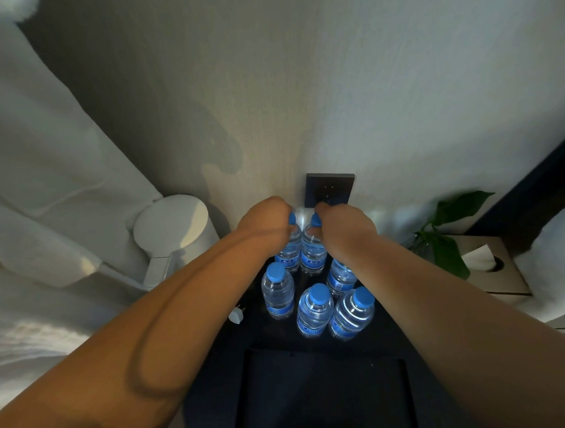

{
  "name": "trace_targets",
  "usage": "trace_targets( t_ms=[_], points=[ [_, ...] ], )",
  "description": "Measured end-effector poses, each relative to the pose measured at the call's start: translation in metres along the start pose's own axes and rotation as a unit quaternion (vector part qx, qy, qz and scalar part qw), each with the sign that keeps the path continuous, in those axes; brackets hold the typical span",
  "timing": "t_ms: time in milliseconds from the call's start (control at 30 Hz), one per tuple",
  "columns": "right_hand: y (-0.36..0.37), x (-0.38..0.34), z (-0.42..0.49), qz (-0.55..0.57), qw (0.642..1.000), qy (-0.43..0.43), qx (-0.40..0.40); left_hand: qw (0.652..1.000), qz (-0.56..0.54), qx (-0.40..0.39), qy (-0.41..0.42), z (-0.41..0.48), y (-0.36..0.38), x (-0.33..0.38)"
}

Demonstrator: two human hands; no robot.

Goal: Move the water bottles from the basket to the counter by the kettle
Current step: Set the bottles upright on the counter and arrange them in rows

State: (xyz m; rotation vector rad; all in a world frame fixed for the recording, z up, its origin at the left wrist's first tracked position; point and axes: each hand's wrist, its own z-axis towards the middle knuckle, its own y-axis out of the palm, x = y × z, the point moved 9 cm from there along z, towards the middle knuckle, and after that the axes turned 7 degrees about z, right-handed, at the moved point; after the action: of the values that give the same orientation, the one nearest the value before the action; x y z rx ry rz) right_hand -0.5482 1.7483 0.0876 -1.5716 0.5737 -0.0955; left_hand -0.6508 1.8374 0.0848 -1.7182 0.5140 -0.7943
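Observation:
Several small clear water bottles with blue caps and blue labels stand on the dark counter to the right of a white kettle. My left hand grips the cap end of one bottle at the back of the group. My right hand grips the cap end of the bottle beside it. Both held bottles are upright, close to the wall. In front stand a bottle at the left, one in the middle and one at the right. The basket is out of view.
A dark wall socket sits just behind my hands. A white plug lies on the counter left of the bottles. A green plant and a tissue box stand at the right. A white curtain hangs at the left.

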Motion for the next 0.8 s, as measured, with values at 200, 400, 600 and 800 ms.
trace_targets(
  t_ms=[200, 400, 600, 800],
  points=[
    [0.003, 0.003, 0.000, 0.014, 1.000, -0.005, 0.005, 1.000, 0.007, 0.005, 0.004, 0.002, 0.001, -0.001],
    [-0.003, 0.005, -0.008, -0.005, 0.999, -0.014, 0.035, 0.999, 0.027, 0.006, 0.015, 0.001, 0.000, 0.000],
    [-0.015, 0.036, -0.027, -0.051, 0.998, 0.041, -0.009, 0.999, 0.053, -0.002, 0.008, 0.000, 0.006, 0.000],
    [-0.012, 0.055, -0.045, -0.025, 0.997, 0.050, -0.053, 0.997, 0.058, 0.037, 0.020, -0.010, -0.003, 0.012]
  ],
)
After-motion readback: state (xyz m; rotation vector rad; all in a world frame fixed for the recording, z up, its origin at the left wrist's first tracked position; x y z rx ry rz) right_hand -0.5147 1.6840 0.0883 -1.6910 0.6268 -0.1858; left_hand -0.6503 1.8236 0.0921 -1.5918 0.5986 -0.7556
